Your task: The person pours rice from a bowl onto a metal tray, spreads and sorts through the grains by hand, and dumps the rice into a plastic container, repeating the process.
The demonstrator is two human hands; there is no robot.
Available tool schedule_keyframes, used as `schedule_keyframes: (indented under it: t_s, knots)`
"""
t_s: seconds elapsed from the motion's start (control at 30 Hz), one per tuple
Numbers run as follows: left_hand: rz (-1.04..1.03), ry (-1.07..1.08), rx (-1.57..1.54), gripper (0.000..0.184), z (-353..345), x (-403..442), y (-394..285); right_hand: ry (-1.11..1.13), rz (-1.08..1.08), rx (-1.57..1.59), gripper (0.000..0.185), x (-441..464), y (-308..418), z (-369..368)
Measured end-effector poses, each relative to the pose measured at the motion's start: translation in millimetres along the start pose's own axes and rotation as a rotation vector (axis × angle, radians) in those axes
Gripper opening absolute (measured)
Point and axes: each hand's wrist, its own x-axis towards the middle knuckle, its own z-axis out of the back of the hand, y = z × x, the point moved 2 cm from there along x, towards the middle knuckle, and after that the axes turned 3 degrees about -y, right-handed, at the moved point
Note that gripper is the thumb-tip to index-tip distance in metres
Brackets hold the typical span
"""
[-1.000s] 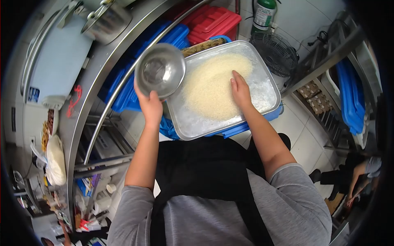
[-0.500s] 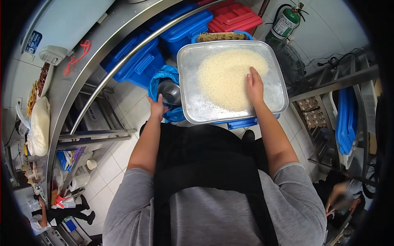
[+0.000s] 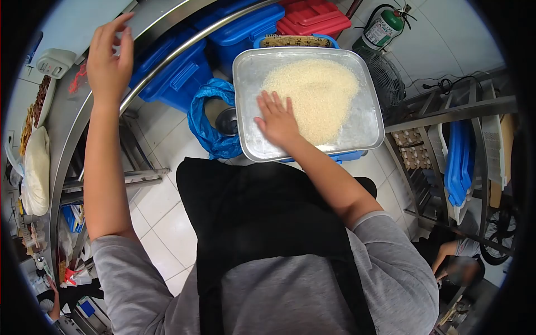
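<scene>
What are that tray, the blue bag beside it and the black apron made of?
Tray: metal, perhaps aluminium; dull silver with blurry reflections. Blue bag: apparently thin plastic, glossy, from its shiny crinkles. Apron: probably fabric, matte, since it drapes softly.

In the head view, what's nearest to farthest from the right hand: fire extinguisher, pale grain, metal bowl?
1. Pale grain: beside the right hand, on the tray.
2. Metal bowl: leftward, within the blue plastic.
3. Fire extinguisher: upper right, by the wall.
</scene>
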Motion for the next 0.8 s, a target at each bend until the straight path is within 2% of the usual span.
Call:
schedule_keyframes:
  t_s: [0.1,0.17,0.2,0.23,0.27,0.3,0.37,0.43,0.47,0.53,0.63,0.7,0.77,0.8]
  knots:
    - [-0.022,0.134,-0.152,0.024,-23,-22,-36,0.012,0.062,0.092,0.061,5,14,-8]
    - [-0.029,0.263,-0.216,0.025,-45,-58,-57,-0.013,0.048,0.034,0.061,9,7,4]
    - [0.045,0.290,-0.239,0.027,-58,-86,-62,-0.062,0.036,-0.025,0.061,7,-8,9]
    - [0.260,0.336,-0.290,0.035,-69,-118,-69,-0.051,0.041,-0.028,0.061,4,-24,15]
    - [0.525,0.376,-0.373,0.042,-84,-159,-74,-0.051,-0.051,-0.056,0.062,2,-41,23]
    - [0.671,0.358,-0.473,0.048,-105,-211,-74,-0.049,-0.141,-0.085,0.062,0,-49,25]
    - [1.171,0.480,-0.663,0.050,-120,-258,-98,0.004,-0.145,-0.087,0.063,-4,-45,20]
    - [0.864,0.433,-0.516,0.054,-120,-256,-121,0.059,-0.151,-0.095,0.064,-3,-37,12]
    - [0.887,0.429,-0.520,0.054,-122,-253,-129,0.038,-0.105,-0.048,0.064,1,-24,3]
    - [0.410,0.708,-0.280,0.060,-119,-226,-146,0.041,-0.035,0.009,0.062,17,-4,-7]
    - [0.456,0.810,-0.236,0.067,-124,-230,-152,0.030,0.012,-0.055,0.062,54,-3,-2]
    - [0.514,0.797,-0.169,0.069,-131,-246,-144,0.076,-0.057,-0.061,0.063,67,-23,7]
    - [0.907,0.415,-0.510,0.069,-140,-270,-129,-0.010,-0.204,-0.058,0.064,68,-51,9]
    - [0.985,0.475,-0.588,0.064,-141,-273,-130,0.013,-0.254,-0.052,0.067,64,-56,8]
